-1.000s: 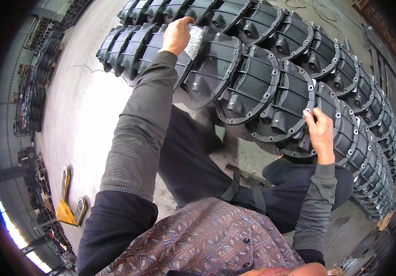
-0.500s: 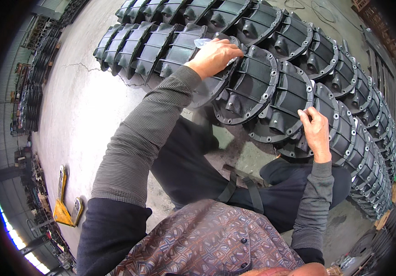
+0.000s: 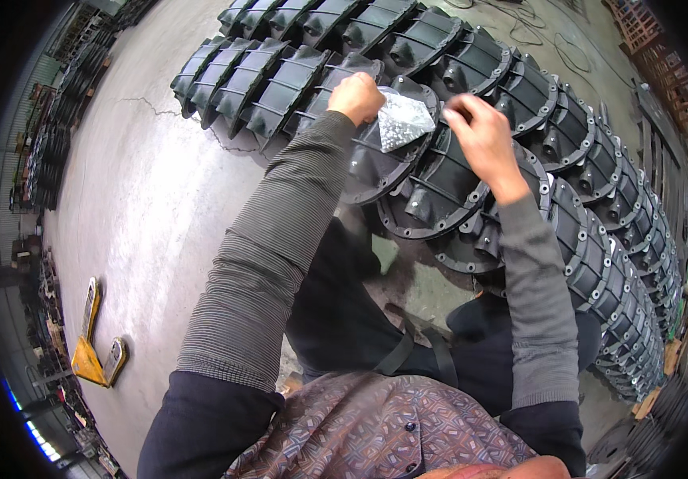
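Observation:
A clear plastic bag (image 3: 404, 126) of small shiny metal pieces rests on one of the black ribbed castings (image 3: 376, 164) in front of me. My left hand (image 3: 357, 98) is closed at the bag's left edge, gripping its plastic. To the right of the bag, my right hand (image 3: 483, 144) hovers over the neighbouring casting (image 3: 444, 180). Its fingers are curled with thumb and forefinger close together; whatever they hold, if anything, is too small to make out. These castings have round flanges with bolt holes and stand nested in long rows.
A second row of castings (image 3: 475, 60) runs behind the near one, curving down to the right. My bent legs (image 3: 344, 295) are close to the near row. A yellow pallet jack (image 3: 92, 351) stands on the concrete floor at left. Cables (image 3: 531, 28) lie at the far right.
My right hand has moved up and left from a casting's rim to beside the bag. My left hand has shifted slightly left and down, and the bag now shows more fully.

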The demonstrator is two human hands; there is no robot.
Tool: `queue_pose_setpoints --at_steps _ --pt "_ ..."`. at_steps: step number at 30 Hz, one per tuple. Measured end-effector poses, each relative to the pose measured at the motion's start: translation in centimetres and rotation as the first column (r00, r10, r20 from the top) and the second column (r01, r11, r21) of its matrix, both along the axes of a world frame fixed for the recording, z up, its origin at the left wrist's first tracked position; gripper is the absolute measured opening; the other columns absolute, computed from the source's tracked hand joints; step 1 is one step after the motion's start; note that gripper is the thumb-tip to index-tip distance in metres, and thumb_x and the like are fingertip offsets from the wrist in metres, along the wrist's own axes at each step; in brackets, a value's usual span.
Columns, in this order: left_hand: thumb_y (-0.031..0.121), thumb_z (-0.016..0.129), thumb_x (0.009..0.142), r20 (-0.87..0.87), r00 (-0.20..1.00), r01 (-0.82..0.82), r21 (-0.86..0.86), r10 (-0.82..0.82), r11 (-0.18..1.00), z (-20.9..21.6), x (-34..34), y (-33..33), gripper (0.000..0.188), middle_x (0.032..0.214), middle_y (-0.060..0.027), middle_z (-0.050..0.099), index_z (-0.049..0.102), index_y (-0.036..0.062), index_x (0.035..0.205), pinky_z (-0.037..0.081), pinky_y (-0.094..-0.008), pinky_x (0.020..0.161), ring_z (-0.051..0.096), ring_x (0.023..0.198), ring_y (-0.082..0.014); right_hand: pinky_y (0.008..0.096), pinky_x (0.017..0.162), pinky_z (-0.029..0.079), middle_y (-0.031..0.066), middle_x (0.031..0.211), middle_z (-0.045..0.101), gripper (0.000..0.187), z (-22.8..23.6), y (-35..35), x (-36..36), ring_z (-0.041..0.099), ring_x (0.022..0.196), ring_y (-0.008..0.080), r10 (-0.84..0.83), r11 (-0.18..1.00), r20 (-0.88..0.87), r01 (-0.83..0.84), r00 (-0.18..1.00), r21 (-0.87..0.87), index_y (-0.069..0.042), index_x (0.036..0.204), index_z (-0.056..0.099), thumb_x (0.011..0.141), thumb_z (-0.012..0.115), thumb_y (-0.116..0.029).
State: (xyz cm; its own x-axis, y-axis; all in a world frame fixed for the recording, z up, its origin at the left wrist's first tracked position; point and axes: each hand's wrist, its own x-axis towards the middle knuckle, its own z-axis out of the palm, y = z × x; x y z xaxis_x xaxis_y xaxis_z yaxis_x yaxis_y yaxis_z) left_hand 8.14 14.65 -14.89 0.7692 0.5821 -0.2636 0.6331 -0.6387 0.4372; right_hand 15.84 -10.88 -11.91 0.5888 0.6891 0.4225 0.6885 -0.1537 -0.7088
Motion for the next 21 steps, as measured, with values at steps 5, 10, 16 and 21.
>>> queue_pose_setpoints --at_steps 5,10,16,21 --pt "0.013 0.064 0.087 0.304 0.948 0.038 0.174 -0.090 0.984 -0.8 0.8 -0.1 0.032 0.114 -0.0314 0.071 0.068 -0.0049 0.114 0.054 -0.0502 0.098 0.069 0.113 -0.0465 0.0465 0.093 0.056 0.0245 0.111 0.074 0.049 -1.8 9.6 3.0 0.072 0.107 0.0397 -0.130 0.805 -0.100 0.046 0.987 -0.591 -0.005 0.106 0.076 0.082 0.076 -0.048" --pt "0.006 0.057 0.087 0.323 0.922 0.147 0.223 -0.216 0.964 0.7 0.8 -0.8 0.034 0.113 -0.0282 0.072 0.063 -0.0019 0.120 0.053 -0.0508 0.096 0.068 0.110 -0.0450 0.0482 0.092 0.057 0.0264 0.106 0.074 0.029 -4.6 12.1 4.1 0.072 0.106 0.0414 -0.110 0.774 0.097 0.146 0.989 -0.616 -0.003 0.102 0.075 0.084 0.068 -0.025" --pt "0.006 0.053 0.090 0.350 0.859 0.240 0.370 -0.374 0.898 1.7 0.3 -1.1 0.018 0.092 -0.0285 0.072 0.059 -0.0022 0.104 0.055 -0.0563 0.080 0.070 0.091 -0.0473 0.0515 0.084 0.056 0.0243 0.094 0.073 0.016 -2.4 9.5 7.9 0.071 0.094 0.0429 0.014 0.882 0.294 0.127 0.956 -0.454 -0.001 0.096 0.071 0.088 0.061 -0.011" --pt "0.007 0.052 0.090 0.395 0.818 0.255 0.402 -0.418 0.879 0.9 0.2 -1.2 0.016 0.085 -0.0272 0.071 0.059 -0.0002 0.102 0.055 -0.0573 0.077 0.070 0.084 -0.0473 0.0454 0.084 0.056 0.0127 0.101 0.067 0.020 -1.8 8.8 5.7 0.068 0.095 0.0362 0.007 0.994 0.490 0.047 0.872 -0.098 -0.006 0.101 0.068 0.086 0.073 -0.019"
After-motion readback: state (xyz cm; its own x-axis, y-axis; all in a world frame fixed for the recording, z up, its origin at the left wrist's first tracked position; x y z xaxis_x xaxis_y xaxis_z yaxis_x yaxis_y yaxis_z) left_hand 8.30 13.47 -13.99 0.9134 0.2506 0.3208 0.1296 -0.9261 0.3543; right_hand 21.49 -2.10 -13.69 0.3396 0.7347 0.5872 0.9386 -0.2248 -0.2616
